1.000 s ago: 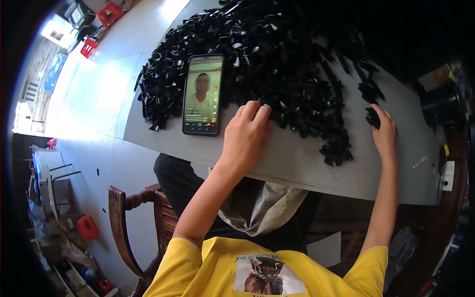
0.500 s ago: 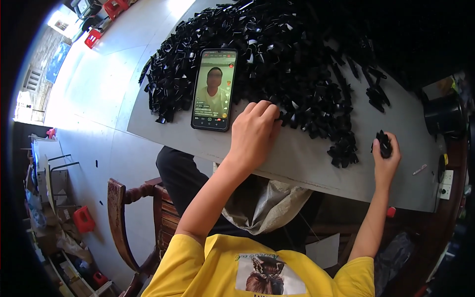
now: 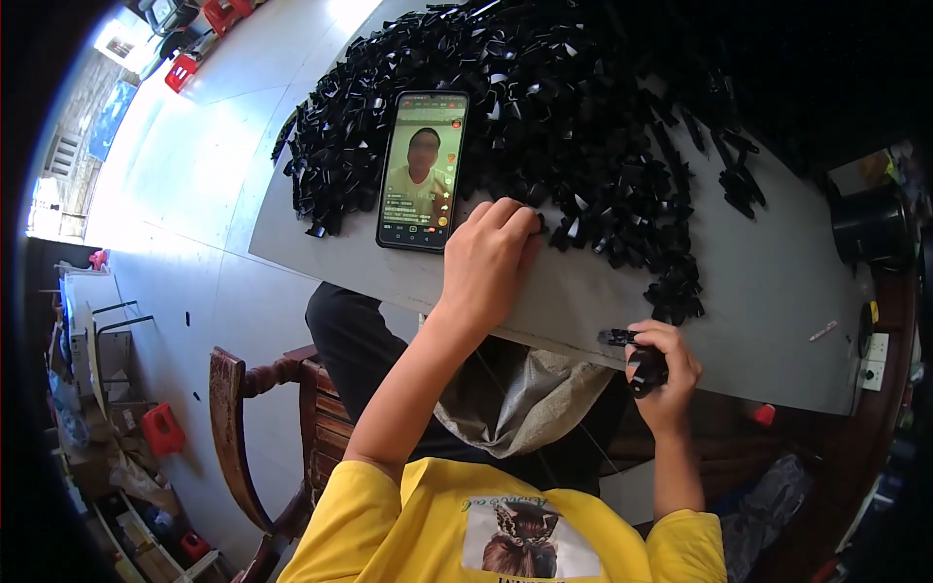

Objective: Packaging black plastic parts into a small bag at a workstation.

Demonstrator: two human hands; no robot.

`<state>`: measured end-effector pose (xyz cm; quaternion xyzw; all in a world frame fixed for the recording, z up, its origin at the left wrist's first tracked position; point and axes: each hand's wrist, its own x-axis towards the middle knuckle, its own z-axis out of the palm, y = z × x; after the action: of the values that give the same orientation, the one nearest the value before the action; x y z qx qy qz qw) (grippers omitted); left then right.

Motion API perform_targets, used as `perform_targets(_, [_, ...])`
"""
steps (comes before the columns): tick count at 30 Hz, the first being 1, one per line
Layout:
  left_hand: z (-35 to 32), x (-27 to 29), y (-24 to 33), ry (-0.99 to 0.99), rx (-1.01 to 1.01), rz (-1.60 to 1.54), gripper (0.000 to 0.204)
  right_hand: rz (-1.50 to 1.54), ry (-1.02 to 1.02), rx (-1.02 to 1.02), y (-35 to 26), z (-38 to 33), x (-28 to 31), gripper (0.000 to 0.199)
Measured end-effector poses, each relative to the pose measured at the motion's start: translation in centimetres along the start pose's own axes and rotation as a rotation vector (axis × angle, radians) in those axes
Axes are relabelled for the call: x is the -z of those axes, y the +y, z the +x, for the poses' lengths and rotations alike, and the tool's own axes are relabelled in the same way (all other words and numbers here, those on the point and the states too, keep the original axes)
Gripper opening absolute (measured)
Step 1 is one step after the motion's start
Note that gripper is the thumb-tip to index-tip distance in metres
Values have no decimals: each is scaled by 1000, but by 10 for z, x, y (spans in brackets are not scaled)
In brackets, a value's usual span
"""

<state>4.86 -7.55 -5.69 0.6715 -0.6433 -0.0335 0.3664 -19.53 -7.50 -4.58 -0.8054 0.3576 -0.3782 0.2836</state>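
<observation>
A wide heap of glossy black plastic pieces [image 3: 486, 107] covers the far part of a grey table. At its near edge my left hand [image 3: 489, 257] is closed, fingers curled, with a small dark piece showing at the fingertips. My right hand [image 3: 671, 369] is over the table's front edge, wrapped round several black plastic pieces [image 3: 646, 372]. One longer black piece [image 3: 616, 337] sticks out from its fingers toward the left. A smartphone [image 3: 420, 170] with a lit screen showing a person lies against the heap, left of my left hand.
A pale woven sack [image 3: 530, 398] hangs open below the front edge of the table [image 3: 777, 330]. A wooden chair [image 3: 238, 437] stands at the left. On the right are a black round container [image 3: 872, 225], a small pen-like stick [image 3: 823, 331] and a wall socket [image 3: 875, 361].
My right hand has moved left and nearer with its black pieces, from the table's right side to the front edge. My left hand has shifted slightly left.
</observation>
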Motion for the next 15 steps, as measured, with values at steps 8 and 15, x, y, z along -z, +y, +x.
perform_targets(8, [-13, 10, 0, 65, 41, -84, 15, 15, 47, -68, 6, -8, -2, 29])
perform_targets(15, [-35, 33, 21, -15, 71, -471, 16, 84, 60, -282, -12, -15, 5, 17])
